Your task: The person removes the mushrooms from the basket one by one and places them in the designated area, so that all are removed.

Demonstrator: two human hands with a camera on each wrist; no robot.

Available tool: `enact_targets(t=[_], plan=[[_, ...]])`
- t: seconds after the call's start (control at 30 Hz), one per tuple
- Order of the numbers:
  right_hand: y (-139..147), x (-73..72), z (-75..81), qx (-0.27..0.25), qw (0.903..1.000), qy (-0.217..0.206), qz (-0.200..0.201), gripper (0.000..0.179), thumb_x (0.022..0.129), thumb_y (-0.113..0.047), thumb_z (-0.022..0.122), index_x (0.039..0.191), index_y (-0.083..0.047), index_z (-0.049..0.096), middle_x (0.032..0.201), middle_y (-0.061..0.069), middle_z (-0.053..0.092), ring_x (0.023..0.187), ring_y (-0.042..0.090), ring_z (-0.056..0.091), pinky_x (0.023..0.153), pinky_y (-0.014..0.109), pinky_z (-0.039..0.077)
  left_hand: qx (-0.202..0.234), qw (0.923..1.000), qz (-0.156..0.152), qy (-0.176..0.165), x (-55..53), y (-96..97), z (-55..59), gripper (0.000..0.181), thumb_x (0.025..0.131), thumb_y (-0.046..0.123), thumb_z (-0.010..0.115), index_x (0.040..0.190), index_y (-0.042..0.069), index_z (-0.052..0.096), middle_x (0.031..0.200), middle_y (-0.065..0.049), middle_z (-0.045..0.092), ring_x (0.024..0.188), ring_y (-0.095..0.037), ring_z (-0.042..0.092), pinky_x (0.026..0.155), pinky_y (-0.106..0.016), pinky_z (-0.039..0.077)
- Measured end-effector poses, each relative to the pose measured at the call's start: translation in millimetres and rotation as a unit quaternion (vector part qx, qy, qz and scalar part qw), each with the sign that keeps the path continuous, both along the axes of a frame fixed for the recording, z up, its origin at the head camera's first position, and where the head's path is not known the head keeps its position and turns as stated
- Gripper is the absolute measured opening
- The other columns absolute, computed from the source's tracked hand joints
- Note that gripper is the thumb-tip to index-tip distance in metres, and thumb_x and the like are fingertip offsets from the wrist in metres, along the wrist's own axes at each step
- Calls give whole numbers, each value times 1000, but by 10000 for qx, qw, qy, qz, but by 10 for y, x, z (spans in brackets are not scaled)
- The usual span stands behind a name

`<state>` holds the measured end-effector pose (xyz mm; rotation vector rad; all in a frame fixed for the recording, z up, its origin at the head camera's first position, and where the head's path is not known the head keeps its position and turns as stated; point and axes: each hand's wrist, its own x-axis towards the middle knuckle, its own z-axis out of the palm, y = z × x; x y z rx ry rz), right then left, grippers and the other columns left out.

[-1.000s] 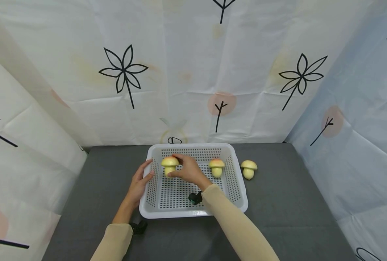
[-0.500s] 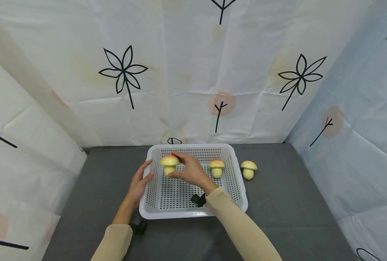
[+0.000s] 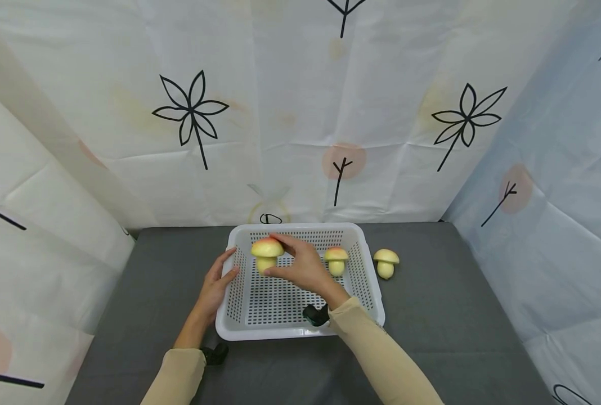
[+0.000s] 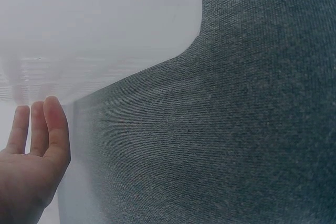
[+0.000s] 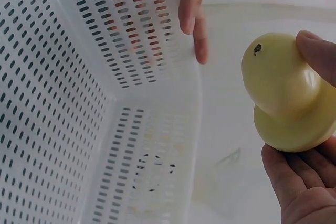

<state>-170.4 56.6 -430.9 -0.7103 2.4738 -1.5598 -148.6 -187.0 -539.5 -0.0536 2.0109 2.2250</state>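
My right hand (image 3: pixel 303 269) holds a toy mushroom (image 3: pixel 267 253) with a yellow, red-tinged cap, above the left part of a white plastic basket (image 3: pixel 300 333). In the right wrist view, the thumb presses the stem of this mushroom (image 5: pixel 278 72) and the fingers support its cap. My left hand (image 3: pixel 216 286) grips the basket's left rim. The left wrist view shows several fingers of that hand (image 4: pixel 39 150) against the outer wall. Inside the basket, toward the right, stands a second mushroom (image 3: pixel 336 261). A third mushroom (image 3: pixel 385 263) lies on the table outside, right of the basket.
A dark grey cloth covers the table (image 3: pixel 442 315) under the basket. White fabric (image 3: pixel 290 112) printed with leaves and twigs hangs behind and at both sides. Black straps with small devices sit at both wrists.
The right hand has lifted the mushroom upward from the basket floor and drawn slightly back to the right. My left hand stays on the rim; the other two mushrooms have not moved.
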Motion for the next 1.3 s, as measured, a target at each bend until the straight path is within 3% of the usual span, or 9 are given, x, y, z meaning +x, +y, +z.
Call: enact_targets(t=[0.37,0.63,1.0,1.3], plan=[[240,37,90,-99,9998,127,-86,80,79,-15,90,148,-3,50,146,9,55,134,26,53,108,42,43,-97,9999,43,-32,-6,7,-7,54,108,20,52,159,25,32,156,-14,39,125,-48,50,87,-53,54],[453,71,121,-198,9992,223,-258,81,78,-14,90,148,-6,51,145,10,56,133,24,54,107,31,43,-9,10000,22,37,-2,6,-18,55,108,19,52,159,23,32,157,-14,37,125,-48,49,89,-55,52],[792,127,134,-478,9983,221,-237,80,81,-10,87,150,0,46,147,16,52,135,31,51,107,34,43,-71,9999,54,66,9,12,-4,55,108,15,50,159,22,31,157,-15,37,126,-49,48,90,-57,52],[1052,151,181,-565,9966,350,-484,79,81,-7,87,149,-1,48,147,15,52,134,29,52,108,35,42,-57,9999,82,37,1,7,-22,55,108,17,52,159,24,33,157,-13,37,126,-47,49,90,-55,52]])
